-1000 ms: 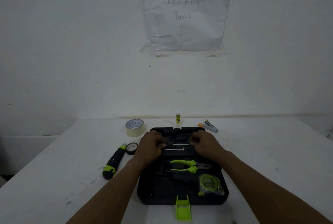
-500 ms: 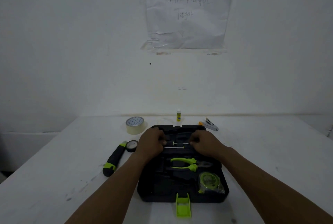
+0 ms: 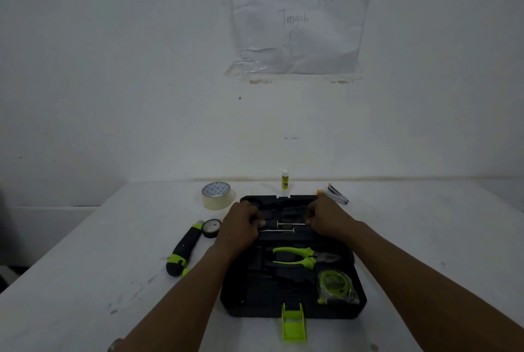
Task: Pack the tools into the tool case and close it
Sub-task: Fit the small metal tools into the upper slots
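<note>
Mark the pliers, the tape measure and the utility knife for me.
pliers (image 3: 295,257): head view, on the green handles, inside the case.
tape measure (image 3: 334,283): head view, on its green face, case's near right corner.
utility knife (image 3: 183,249): head view, mid-handle, on the table left of the case.

Left arm: I see my forearm coming in from the bottom left, bare, angled up toward the middle.
Left hand (image 3: 241,227): knuckles up, fingers curled inward, tips pinching the left end of a thin screwdriver (image 3: 286,224).
Right arm: my forearm enters from the bottom right, bare, running up and left.
Right hand (image 3: 326,217): back of the hand toward me, fingers curled, tips on the right end of that same screwdriver.
Both hands: level with each other, apart, thumbs hidden on the far side.
</note>
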